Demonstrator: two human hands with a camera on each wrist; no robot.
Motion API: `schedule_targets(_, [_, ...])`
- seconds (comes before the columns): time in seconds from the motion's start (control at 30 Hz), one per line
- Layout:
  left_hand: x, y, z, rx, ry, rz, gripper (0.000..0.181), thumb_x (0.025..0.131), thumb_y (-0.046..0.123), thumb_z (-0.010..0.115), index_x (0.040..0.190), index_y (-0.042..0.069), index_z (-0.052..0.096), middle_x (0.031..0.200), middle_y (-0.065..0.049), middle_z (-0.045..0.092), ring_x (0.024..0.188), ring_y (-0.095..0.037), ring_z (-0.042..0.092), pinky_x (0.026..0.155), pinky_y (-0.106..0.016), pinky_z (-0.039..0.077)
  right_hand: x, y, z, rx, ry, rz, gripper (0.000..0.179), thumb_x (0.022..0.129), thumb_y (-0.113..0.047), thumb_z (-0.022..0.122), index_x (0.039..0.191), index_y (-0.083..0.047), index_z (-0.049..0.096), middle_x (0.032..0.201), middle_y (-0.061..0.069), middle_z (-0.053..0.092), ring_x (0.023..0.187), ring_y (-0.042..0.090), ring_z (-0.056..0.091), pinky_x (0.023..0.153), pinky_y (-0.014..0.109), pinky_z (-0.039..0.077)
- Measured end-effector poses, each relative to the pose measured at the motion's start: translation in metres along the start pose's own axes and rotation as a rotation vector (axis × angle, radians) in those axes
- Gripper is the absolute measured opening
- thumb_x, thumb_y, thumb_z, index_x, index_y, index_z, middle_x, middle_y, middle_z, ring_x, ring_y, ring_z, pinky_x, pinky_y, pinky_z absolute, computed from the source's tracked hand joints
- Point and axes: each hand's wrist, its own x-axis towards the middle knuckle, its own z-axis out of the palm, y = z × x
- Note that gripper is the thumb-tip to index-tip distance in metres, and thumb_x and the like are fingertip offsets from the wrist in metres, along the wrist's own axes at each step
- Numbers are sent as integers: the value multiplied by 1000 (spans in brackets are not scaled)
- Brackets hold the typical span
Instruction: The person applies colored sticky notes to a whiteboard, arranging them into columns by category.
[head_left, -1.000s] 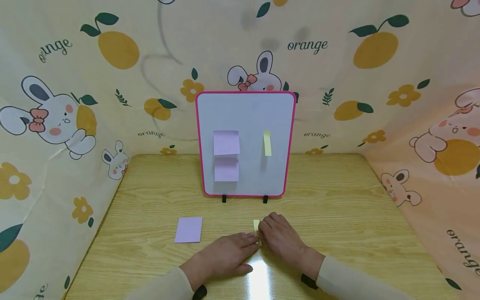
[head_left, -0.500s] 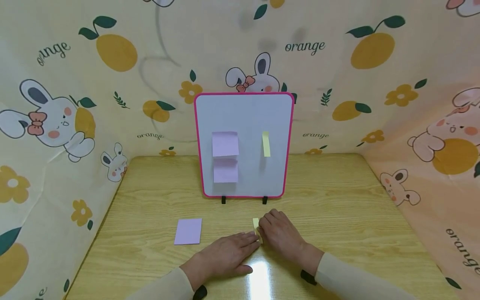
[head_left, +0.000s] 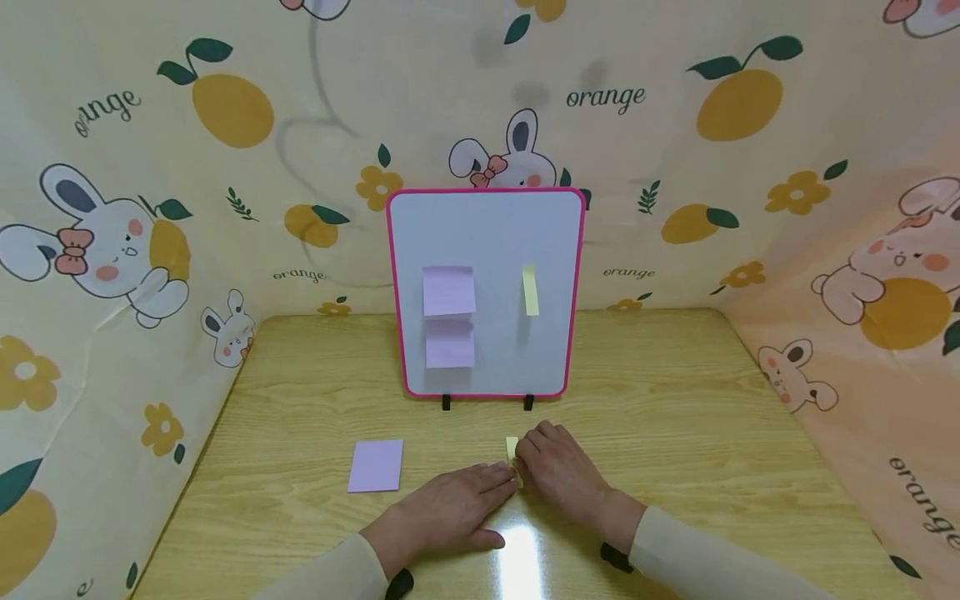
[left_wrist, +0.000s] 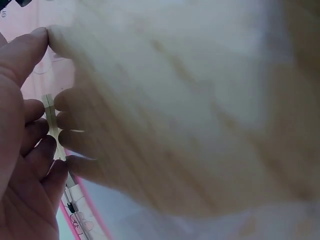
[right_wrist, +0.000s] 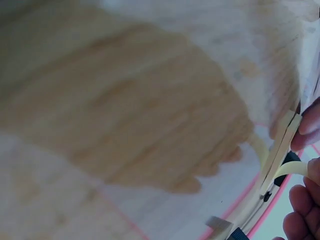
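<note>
A narrow pad of pale yellow sticky notes point(head_left: 512, 447) lies on the table in the head view, partly covered by both hands. My left hand point(head_left: 450, 507) lies flat with its fingers extended, fingertips on the pad's near end. From the right, my right hand point(head_left: 566, 473) has its fingers curled and pinches the top yellow sticky note point(right_wrist: 294, 168), which bows up off the pad in the right wrist view. Left of the hands lies a square purple sticky note pad point(head_left: 375, 467).
Behind the hands stands a pink-framed whiteboard point(head_left: 487, 229) on black feet. Two purple notes point(head_left: 448, 292) hang on its left, one above the other, and a yellow strip note point(head_left: 530, 292) on its right. Printed cloth surrounds the wooden table point(head_left: 660, 400).
Both hands keep nearly the same position on the yellow pad. The head view has shifted slightly, so the whole scene sits a little lower and further left.
</note>
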Motion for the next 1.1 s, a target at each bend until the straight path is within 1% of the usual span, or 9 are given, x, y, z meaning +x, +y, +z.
schedule_targets(0.3, [-1, 0, -2, -36, -42, -16, 69, 109, 58, 45, 159, 11, 47, 167, -5, 44, 155, -16, 40, 128, -29, 34, 7, 8, -1, 4, 20, 34, 12, 97, -14, 75, 93, -13, 63, 89, -2, 64, 86, 18, 53, 72, 30, 47])
schedule_targets(0.53, [-1, 1, -4, -45, -44, -19, 68, 109, 57, 47, 159, 11, 48, 166, -4, 44, 155, -15, 40, 128, -29, 34, 14, 21, 3, 7, 37, 69, 13, 95, -10, 74, 94, -11, 62, 89, 0, 64, 88, 22, 54, 73, 33, 47])
schedule_targets(0.7, [-1, 1, -6, -45, -54, -19, 68, 109, 57, 48, 159, 12, 48, 167, -4, 44, 155, -15, 40, 128, -29, 34, 17, 28, 5, -9, 44, 95, 12, 97, -11, 72, 93, -10, 62, 87, 1, 62, 87, 23, 53, 71, 33, 46])
schedule_targets(0.8, [0, 2, -8, -56, -58, -21, 68, 108, 57, 49, 158, 12, 49, 167, -3, 44, 155, -15, 40, 127, -29, 35, 19, 31, 6, -24, 43, 118, 9, 98, -11, 71, 95, -9, 64, 88, 2, 64, 86, 24, 54, 72, 34, 47])
schedule_targets(0.97, [0, 2, -9, -89, -80, -30, 67, 108, 57, 49, 159, 12, 49, 167, -2, 43, 155, -15, 39, 127, -29, 35, 24, 35, 1, -3, 57, 171, 7, 99, -10, 71, 97, -7, 66, 89, 4, 66, 88, 26, 57, 75, 37, 49])
schedule_targets(1.1, [0, 2, -9, -97, -84, -30, 66, 108, 57, 49, 158, 13, 49, 167, -2, 43, 155, -15, 39, 127, -29, 35, 28, 36, -9, 6, 113, 197, 10, 97, -10, 75, 96, -6, 66, 90, 6, 67, 90, 27, 59, 76, 38, 50])
